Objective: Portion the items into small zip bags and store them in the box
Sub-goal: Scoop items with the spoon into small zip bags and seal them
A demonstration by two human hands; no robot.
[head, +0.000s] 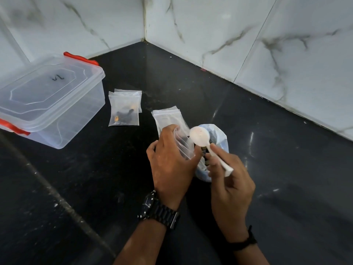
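My left hand (pixel 170 161) grips a small clear zip bag (pixel 184 144), holding its mouth open toward the right. My right hand (pixel 228 176) pinches the handle of a white plastic spoon (pixel 200 136), whose bowl hovers at the bag's mouth. Under both hands sits a larger bluish plastic bag (pixel 219 136) with dark items inside, mostly hidden. A stack of empty zip bags (pixel 168 115) lies just behind my left hand. Two filled zip bags (pixel 124 109) with dark and orange items lie further left. The clear box (pixel 49 104) with red latches stands at the left, lid on.
The black countertop (pixel 267 131) meets white marble-pattern walls in a corner behind the bags. A dark seam runs diagonally across the counter at the lower left. I wear a black watch on the left wrist and a black band on the right.
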